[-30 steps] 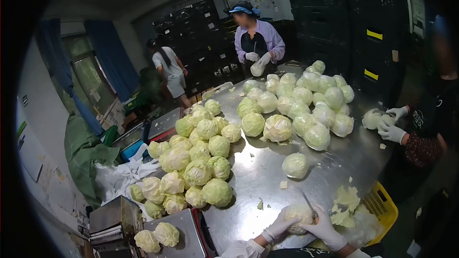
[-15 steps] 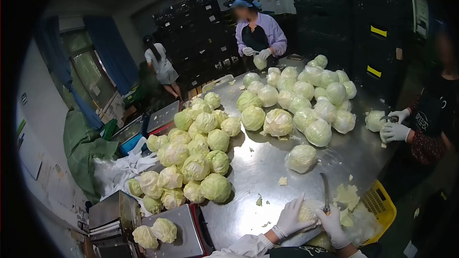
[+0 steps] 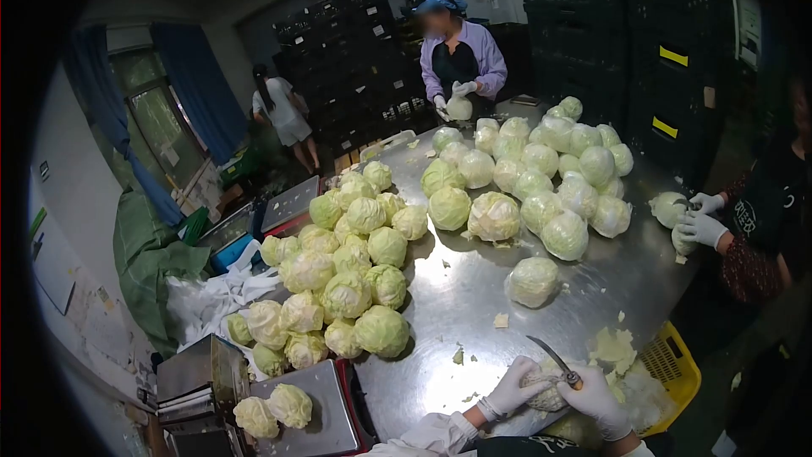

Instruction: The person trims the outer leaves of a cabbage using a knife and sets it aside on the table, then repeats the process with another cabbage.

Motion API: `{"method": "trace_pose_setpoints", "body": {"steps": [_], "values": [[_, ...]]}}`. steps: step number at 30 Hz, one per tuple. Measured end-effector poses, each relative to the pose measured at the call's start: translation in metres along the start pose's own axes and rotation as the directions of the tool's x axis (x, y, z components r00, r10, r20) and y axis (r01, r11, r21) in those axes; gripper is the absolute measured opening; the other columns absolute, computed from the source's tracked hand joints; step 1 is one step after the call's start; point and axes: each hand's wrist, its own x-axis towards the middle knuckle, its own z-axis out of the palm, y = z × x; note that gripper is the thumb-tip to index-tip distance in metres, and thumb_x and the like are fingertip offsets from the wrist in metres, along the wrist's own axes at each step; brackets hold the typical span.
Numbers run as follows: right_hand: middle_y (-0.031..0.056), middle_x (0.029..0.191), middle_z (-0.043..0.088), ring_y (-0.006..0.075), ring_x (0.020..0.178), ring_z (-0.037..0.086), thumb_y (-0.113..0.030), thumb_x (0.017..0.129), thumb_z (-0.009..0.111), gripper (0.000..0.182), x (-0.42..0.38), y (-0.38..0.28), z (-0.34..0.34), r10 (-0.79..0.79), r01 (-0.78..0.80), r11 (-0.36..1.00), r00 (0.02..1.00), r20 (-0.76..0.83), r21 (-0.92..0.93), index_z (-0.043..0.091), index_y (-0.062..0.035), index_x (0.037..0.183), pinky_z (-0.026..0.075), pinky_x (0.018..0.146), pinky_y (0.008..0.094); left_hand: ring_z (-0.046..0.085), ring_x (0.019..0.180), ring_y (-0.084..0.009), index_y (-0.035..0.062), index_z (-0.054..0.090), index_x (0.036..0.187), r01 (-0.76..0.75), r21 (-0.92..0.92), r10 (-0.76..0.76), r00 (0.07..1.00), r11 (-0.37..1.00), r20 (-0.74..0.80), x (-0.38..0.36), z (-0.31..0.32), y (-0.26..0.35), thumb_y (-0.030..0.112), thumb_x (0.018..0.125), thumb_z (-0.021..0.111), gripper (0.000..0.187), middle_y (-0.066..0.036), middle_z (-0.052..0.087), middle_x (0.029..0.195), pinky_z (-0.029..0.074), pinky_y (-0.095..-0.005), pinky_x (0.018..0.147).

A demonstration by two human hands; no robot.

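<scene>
Steel bench (image 3: 474, 305) carries, at left, a heap of leafy cabbages (image 3: 338, 275), some on the scale (image 3: 317, 419) beside it; one lone head (image 3: 532, 281) sits mid-bench and paler heads (image 3: 541, 178) lie farther right, so we judge much trimming remains. At the near edge our left hand (image 3: 514, 388) curls around a cabbage (image 3: 545, 391), our right hand (image 3: 597, 402) is closed on a knife (image 3: 554, 359) over it, and scraps (image 3: 615, 347) lie by the yellow crate (image 3: 677, 364).

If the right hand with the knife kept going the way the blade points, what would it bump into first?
Probably nothing close. The right hand holds the knife pointing up-left over bare table; farther along lies the cabbage pile, though depth is unclear.
</scene>
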Motion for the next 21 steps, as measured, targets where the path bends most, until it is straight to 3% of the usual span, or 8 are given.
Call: {"method": "trace_pose_setpoints", "body": {"steps": [2, 4, 5, 8, 10, 12, 20, 21], "values": [[0.0161, 0.104, 0.073, 0.0286, 0.09, 0.07, -0.011, 0.082, 0.068, 0.033, 0.004, 0.015, -0.003, -0.003, 0.003, 1.0, 0.999, 0.054, -0.005, 0.072, -0.0001, 0.113, 0.054, 0.084, 0.0348, 0.052, 0.096, -0.021, 0.0024, 0.06, 0.104, -0.088, 0.004, 0.088, 0.996, 0.996, -0.013, -0.001, -0.007, -0.006, 0.021, 0.095, 0.072, 0.024, -0.009, 0.052, 0.101, 0.044, -0.0323, 0.092], [0.0163, 0.109, 0.072, 0.0325, 0.097, 0.07, -0.011, 0.081, 0.07, 0.034, 0.006, 0.032, 0.004, -0.211, 0.212, 0.974, 0.977, 0.027, -0.076, 0.072, -0.0008, 0.114, 0.054, 0.088, 0.0368, 0.054, 0.088, -0.0112, 0.0039, 0.06, 0.103, 0.28, -0.549, -0.301, 0.952, 0.787, 0.055, -0.003, -0.014, 0.001, 0.019, 0.1, 0.068, 0.017, -0.001, 0.058, 0.095, 0.046, -0.027, 0.085], [0.0163, 0.109, 0.072, 0.0325, 0.097, 0.07, -0.011, 0.081, 0.07, 0.034, 0.006, 0.035, 0.007, -0.207, 0.209, 0.975, 0.978, 0.024, -0.072, 0.072, -0.0008, 0.114, 0.054, 0.088, 0.0368, 0.053, 0.085, -0.0042, 0.0055, 0.06, 0.1, 0.208, -0.676, -0.329, 0.943, 0.707, -0.054, -0.004, -0.011, 0.007, 0.018, 0.103, 0.066, 0.014, 0.005, 0.06, 0.094, 0.046, -0.022, 0.08], [0.0171, 0.106, 0.072, 0.0283, 0.098, 0.069, -0.008, 0.084, 0.067, 0.03, 0.012, 0.033, 0.012, -0.112, 0.099, 0.984, 0.99, -0.084, -0.148, 0.072, -0.0003, 0.113, 0.052, 0.089, 0.0351, 0.055, 0.089, -0.0048, 0.0053, 0.059, 0.099, 0.229, -0.715, -0.377, 0.925, 0.661, -0.052, -0.016, -0.014, -0.011, 0.019, 0.102, 0.068, 0.017, 0.004, 0.061, 0.097, 0.047, -0.0224, 0.081], [0.0159, 0.104, 0.072, 0.0287, 0.097, 0.07, -0.014, 0.086, 0.071, 0.033, 0.018, 0.037, 0.007, -0.013, 0.007, 0.992, 0.999, -0.047, -0.127, 0.072, -0.0006, 0.116, 0.053, 0.089, 0.0342, 0.054, 0.085, -0.0068, 0.0046, 0.058, 0.097, 0.213, -0.556, -0.288, 0.956, 0.804, -0.051, -0.026, -0.013, -0.021, 0.019, 0.1, 0.07, 0.019, 0.001, 0.061, 0.091, 0.048, -0.0256, 0.078], [0.0158, 0.106, 0.072, 0.0291, 0.097, 0.07, -0.019, 0.087, 0.074, 0.034, 0.019, 0.039, 0.007, 0.019, -0.023, 0.998, 0.998, -0.061, -0.066, 0.072, -0.0009, 0.116, 0.053, 0.088, 0.0343, 0.05, 0.079, -0.0069, 0.0053, 0.057, 0.094, 0.256, 0.029, -0.257, 0.964, 0.966, 0.069, -0.034, -0.015, -0.019, 0.025, 0.098, 0.072, 0.025, 0.0, 0.06, 0.085, 0.047, -0.0259, 0.072], [0.0142, 0.132, 0.067, 0.0317, 0.115, 0.068, -0.033, 0.077, 0.083, 0.053, 0.019, 0.052, -0.002, -0.122, 0.109, 0.947, 0.992, -0.025, -0.302, 0.072, -0.006, 0.122, 0.054, 0.096, 0.0358, 0.061, 0.087, -0.0199, 0.0059, 0.06, 0.095, 0.216, -0.023, -0.217, 0.975, 0.976, -0.039, -0.031, -0.016, -0.015, 0.017, 0.086, 0.077, 0.022, -0.01, 0.062, 0.093, 0.051, -0.0331, 0.079], [0.0142, 0.132, 0.067, 0.0317, 0.115, 0.068, -0.033, 0.077, 0.083, 0.053, 0.019, 0.05, -0.004, -0.126, 0.112, 0.946, 0.992, -0.028, -0.304, 0.072, -0.006, 0.122, 0.054, 0.096, 0.0358, 0.062, 0.098, -0.0231, 0.0049, 0.061, 0.094, -0.086, 0.332, 0.113, 0.992, 0.939, -0.062, -0.018, -0.02, 0.015, 0.017, 0.086, 0.077, 0.021, -0.011, 0.064, 0.103, 0.051, -0.0351, 0.088]]}}
